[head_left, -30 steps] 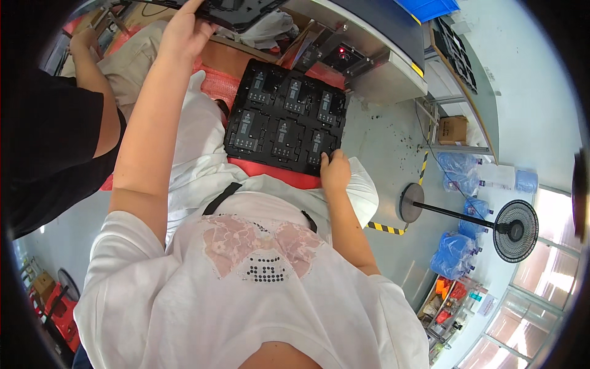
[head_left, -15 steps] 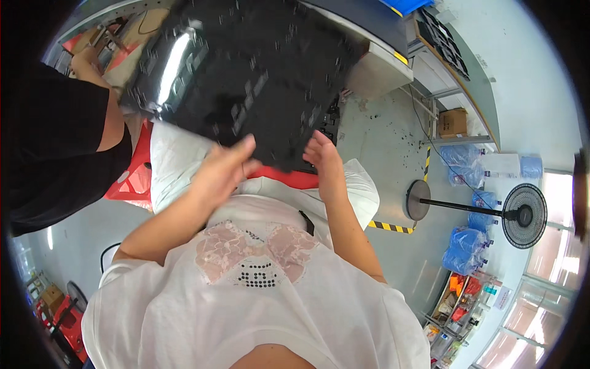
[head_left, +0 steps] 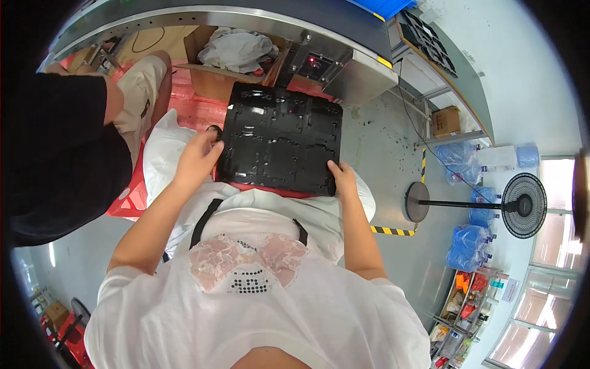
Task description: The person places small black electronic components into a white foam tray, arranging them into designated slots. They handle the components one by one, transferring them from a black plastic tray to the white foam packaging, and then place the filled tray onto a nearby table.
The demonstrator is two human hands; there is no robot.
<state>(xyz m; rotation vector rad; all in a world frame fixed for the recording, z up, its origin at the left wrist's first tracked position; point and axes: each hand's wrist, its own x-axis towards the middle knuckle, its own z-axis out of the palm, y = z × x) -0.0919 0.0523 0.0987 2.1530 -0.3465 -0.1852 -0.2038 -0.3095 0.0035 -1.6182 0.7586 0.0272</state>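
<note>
A black glossy moulded tray [head_left: 279,138] with several compartments lies flat in front of me, over my lap. My left hand [head_left: 198,158] grips its left edge. My right hand [head_left: 342,178] holds its near right corner. Under the tray a strip of red [head_left: 270,190] shows at the near edge. What lies beneath the tray is hidden.
A person in a black top [head_left: 58,144] sits close on my left. A cardboard box with white cloth [head_left: 236,52] and a metal conveyor frame [head_left: 344,61] stand ahead. A pedestal fan [head_left: 513,206] and water bottles [head_left: 470,246] are to the right.
My left arm came down from the far bench with a black tray. That tray was tilted up half a second ago and now lies flat over the earlier tray, held at both sides.
</note>
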